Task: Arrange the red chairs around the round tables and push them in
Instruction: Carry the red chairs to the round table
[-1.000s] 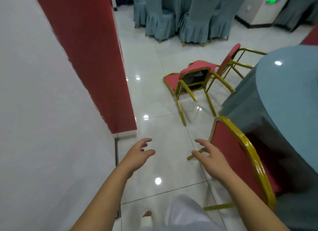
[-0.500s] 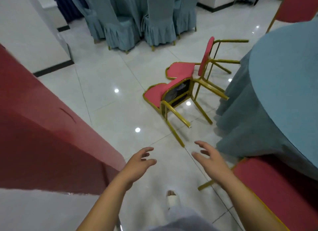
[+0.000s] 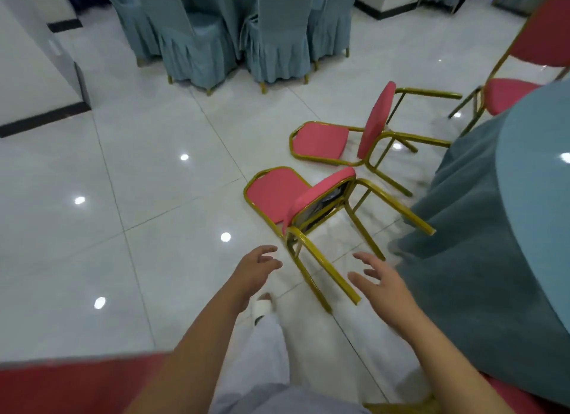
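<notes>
lying tipped before empty spread hands point(image 3: 314, 278): two red chairs point(image 3: 277, 194); round table point(image 3: 533, 197) right.

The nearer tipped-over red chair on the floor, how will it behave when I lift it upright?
The nearer tipped red chair looks rigid: its gold metal frame should hold its shape. With thin tubing and slim padding, it is probably fairly light. On the glossy tiled floor, its legs may slide as you pivot it.
</notes>
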Motion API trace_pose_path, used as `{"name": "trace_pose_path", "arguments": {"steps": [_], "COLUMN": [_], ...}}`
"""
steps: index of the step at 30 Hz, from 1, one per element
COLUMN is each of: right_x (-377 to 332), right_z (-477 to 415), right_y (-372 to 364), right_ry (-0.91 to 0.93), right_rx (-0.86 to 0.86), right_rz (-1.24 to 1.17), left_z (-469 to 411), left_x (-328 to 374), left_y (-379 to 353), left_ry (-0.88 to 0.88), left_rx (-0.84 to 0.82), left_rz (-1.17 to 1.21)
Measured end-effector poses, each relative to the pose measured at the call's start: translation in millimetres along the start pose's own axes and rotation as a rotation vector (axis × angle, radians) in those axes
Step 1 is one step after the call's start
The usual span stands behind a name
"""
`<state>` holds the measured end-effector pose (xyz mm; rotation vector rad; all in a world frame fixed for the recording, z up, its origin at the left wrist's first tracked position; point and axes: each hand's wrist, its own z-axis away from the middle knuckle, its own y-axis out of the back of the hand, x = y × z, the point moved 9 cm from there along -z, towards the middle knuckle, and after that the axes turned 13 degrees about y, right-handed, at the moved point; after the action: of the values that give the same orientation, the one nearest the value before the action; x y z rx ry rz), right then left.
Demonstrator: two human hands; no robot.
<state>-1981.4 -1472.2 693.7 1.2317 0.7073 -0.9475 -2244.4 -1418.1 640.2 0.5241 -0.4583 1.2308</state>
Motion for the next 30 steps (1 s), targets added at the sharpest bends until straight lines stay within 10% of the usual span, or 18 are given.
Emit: {"name": "trace_pose_path", "arguments": {"steps": [30], "right_x": [-131], "right_z": [-585], "right_y": [-49], "right_ry": [-0.163], "right_rx": [0.232], "right_rz": [-0.252], "left_z": [-363], "left_x": [522], "left_y": [229], "left_ry": [-0.007], "left_rx": [-0.065], "left_rz": [-0.451]}}
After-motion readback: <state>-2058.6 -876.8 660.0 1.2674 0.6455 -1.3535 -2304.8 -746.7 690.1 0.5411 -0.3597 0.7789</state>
